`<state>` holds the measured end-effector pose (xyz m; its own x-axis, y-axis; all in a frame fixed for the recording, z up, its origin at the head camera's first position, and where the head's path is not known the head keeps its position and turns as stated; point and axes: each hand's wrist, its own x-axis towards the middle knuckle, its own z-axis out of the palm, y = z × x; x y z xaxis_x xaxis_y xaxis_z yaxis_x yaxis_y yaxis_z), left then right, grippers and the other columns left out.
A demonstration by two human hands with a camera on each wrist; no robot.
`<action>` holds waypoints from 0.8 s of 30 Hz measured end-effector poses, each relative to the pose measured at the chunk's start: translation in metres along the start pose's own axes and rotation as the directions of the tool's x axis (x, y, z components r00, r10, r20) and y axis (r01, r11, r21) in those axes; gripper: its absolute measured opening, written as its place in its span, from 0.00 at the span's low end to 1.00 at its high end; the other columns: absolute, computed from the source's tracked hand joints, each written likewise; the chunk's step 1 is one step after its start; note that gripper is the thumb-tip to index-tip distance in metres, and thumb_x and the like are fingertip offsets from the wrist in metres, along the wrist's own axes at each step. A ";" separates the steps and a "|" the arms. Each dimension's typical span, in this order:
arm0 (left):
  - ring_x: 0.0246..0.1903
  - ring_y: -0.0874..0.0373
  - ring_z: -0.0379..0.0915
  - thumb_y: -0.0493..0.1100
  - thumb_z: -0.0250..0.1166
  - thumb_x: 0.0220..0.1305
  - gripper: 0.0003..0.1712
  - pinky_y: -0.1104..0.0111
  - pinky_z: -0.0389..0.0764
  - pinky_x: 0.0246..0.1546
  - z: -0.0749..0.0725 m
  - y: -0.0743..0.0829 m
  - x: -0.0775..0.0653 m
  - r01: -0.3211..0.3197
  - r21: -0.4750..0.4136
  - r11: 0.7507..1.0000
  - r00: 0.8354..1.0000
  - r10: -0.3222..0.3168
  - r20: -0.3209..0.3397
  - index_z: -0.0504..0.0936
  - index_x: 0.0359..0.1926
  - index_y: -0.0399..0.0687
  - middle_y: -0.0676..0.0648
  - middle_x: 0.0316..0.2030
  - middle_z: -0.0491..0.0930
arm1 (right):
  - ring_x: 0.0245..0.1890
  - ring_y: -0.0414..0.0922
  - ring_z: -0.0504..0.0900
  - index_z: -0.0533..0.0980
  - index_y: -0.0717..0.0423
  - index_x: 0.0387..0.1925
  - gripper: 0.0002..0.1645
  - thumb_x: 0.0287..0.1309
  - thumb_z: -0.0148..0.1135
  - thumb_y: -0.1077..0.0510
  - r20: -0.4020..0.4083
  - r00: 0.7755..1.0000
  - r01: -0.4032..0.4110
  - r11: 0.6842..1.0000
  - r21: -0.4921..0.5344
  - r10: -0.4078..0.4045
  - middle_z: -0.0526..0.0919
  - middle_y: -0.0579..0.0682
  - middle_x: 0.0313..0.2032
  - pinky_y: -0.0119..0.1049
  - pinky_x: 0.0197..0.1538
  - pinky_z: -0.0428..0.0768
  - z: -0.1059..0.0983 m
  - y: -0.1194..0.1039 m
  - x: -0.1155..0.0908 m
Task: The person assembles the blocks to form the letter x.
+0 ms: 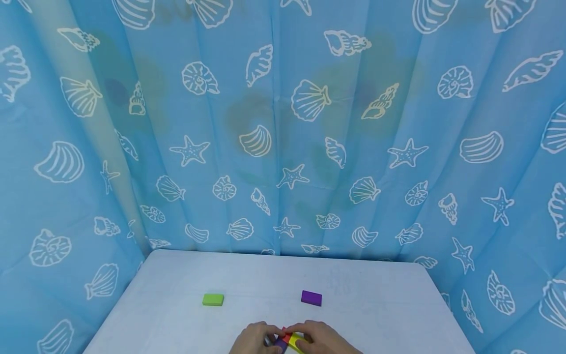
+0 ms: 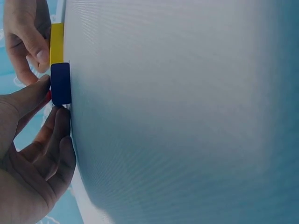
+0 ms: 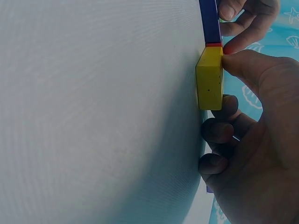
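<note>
At the near edge of the head view, both hands meet over a small cluster of blocks on the white table. My left hand [image 1: 253, 339] pinches a dark blue block [image 2: 60, 84] between thumb and fingers. A yellow block [image 3: 210, 84] sits in the pinch of my right hand [image 1: 326, 339]. Between the two lies a red block [image 1: 286, 337], mostly hidden by fingers, with just a sliver of it showing in the wrist views. The blue and yellow blocks slant together, their far ends close to the red one, low at the tabletop.
A light green block [image 1: 213, 299] lies farther back on the left of the white table [image 1: 177, 275]. To the right of it, a purple block [image 1: 311, 298] lies beyond the hands. Blue curtains [image 1: 265, 123] with white shell prints enclose the table's back and sides.
</note>
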<state>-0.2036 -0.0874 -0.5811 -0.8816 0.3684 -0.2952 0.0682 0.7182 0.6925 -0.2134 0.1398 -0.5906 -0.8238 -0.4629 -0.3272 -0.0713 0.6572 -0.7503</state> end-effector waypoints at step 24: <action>0.33 0.55 0.72 0.43 0.73 0.60 0.13 0.54 0.79 0.43 0.003 0.003 0.003 0.057 0.003 0.998 0.998 -0.057 -0.006 0.88 0.47 0.54 0.53 0.31 0.78 | 0.42 0.42 0.78 0.80 0.25 0.53 0.17 0.62 0.64 0.43 0.001 1.000 0.013 1.000 -0.003 -0.013 0.81 0.36 0.44 0.56 0.50 0.81 -0.001 0.002 -0.003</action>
<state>-0.2044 -0.0827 -0.5817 -0.8869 0.3232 -0.3301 0.0193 0.7399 0.6724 -0.2113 0.1429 -0.5902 -0.8221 -0.4720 -0.3183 -0.0832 0.6528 -0.7529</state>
